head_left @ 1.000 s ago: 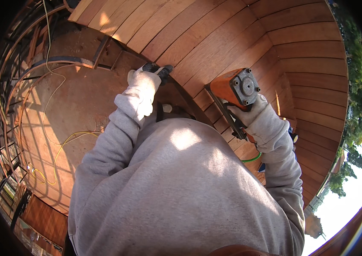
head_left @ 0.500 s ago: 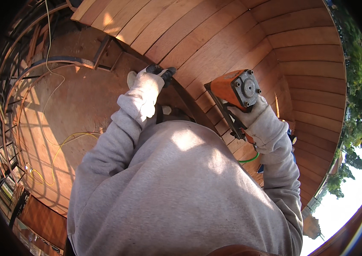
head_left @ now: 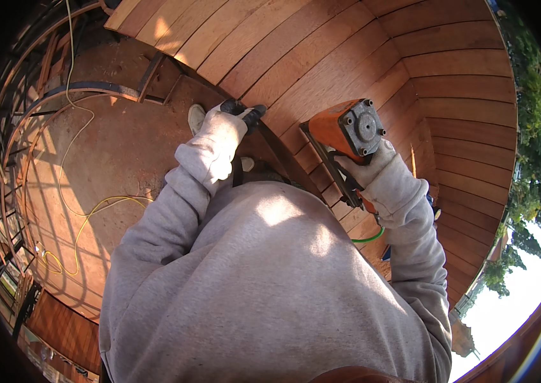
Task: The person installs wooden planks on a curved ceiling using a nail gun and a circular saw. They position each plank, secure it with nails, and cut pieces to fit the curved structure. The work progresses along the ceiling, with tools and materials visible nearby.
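My right hand, in a glove with dark fingers, is closed round the handle of an orange nail gun with a grey metal cap. The gun lies tilted over the wooden planks, its long dark magazine pointing back toward me. Whether its nose touches the wood cannot be made out. At the planks' near edge, my left hand, gloved with black fingertips, grips the board edge; part of its fingers is hidden. A green air hose shows below the gun.
A curved plank wall rises at the right, with trees beyond. Curved metal framing stands at the left. A yellow hose and a pale cord lie across the brown floor.
The nail gun and my right hand have shifted slightly left. My left hand stays at the board edge, nearly unmoved.
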The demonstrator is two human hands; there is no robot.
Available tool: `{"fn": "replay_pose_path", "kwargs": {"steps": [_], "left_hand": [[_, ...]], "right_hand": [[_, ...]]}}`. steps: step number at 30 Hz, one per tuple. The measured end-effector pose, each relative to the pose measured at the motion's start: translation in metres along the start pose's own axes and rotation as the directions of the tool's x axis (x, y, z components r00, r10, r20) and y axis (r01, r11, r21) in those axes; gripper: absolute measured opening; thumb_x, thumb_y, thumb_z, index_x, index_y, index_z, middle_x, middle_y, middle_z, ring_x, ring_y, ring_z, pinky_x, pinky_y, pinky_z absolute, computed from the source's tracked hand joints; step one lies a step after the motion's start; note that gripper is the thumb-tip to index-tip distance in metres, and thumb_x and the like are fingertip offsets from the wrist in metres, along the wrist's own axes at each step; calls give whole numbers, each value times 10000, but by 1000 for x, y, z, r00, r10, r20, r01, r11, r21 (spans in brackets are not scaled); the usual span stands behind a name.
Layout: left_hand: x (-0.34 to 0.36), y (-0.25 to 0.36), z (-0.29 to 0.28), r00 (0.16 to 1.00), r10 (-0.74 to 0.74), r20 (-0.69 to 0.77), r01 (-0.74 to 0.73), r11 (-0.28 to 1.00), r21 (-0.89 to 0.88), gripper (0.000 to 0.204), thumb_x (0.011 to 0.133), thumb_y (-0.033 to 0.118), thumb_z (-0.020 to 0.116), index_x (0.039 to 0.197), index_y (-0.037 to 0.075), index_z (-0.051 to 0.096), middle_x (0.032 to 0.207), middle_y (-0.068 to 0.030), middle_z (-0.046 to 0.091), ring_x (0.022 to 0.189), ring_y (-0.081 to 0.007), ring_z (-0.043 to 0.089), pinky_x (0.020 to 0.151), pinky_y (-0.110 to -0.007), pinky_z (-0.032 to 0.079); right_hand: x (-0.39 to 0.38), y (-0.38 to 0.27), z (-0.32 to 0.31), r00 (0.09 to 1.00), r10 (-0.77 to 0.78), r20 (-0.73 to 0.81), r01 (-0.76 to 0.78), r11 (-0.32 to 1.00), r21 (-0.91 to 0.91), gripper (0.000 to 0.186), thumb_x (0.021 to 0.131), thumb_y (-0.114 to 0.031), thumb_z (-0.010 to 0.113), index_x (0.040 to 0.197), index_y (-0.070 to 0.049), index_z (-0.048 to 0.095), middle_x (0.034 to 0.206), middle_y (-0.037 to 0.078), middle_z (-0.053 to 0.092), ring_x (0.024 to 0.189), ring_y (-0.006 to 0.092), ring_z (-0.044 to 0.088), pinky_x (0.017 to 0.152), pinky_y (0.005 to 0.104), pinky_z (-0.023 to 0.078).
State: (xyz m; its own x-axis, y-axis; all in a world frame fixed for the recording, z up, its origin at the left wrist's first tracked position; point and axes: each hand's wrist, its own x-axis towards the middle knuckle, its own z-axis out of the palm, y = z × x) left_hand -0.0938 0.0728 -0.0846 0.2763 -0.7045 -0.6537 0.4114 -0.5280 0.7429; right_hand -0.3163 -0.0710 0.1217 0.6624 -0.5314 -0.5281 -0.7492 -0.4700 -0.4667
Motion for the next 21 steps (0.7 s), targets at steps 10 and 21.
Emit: {"fn": "replay_pose_path", "kwargs": {"steps": [10,21], "left_hand": [[2,-8,2,952,197,-235,-119,944,309,297,814,183,858,973,2,683,783,-47,671,719,-149,597,670,-291,471],[-36,-16,29,902,305,305,-424,506,751,233,817,173,811,949,17,699,819,-70,687,761,-187,625,694,-317,492]], "right_hand": [[-2,0,0,997,-21,-76,20,1000,-9,456,820,-200,797,1230,-56,658,1083,126,736,1005,252,713,921,351,558],[-20,11,1,979,112,-169,-89,987,137,423,842,-247,763,1214,-67,671,1073,145,737,1027,282,711,899,367,553]]}}
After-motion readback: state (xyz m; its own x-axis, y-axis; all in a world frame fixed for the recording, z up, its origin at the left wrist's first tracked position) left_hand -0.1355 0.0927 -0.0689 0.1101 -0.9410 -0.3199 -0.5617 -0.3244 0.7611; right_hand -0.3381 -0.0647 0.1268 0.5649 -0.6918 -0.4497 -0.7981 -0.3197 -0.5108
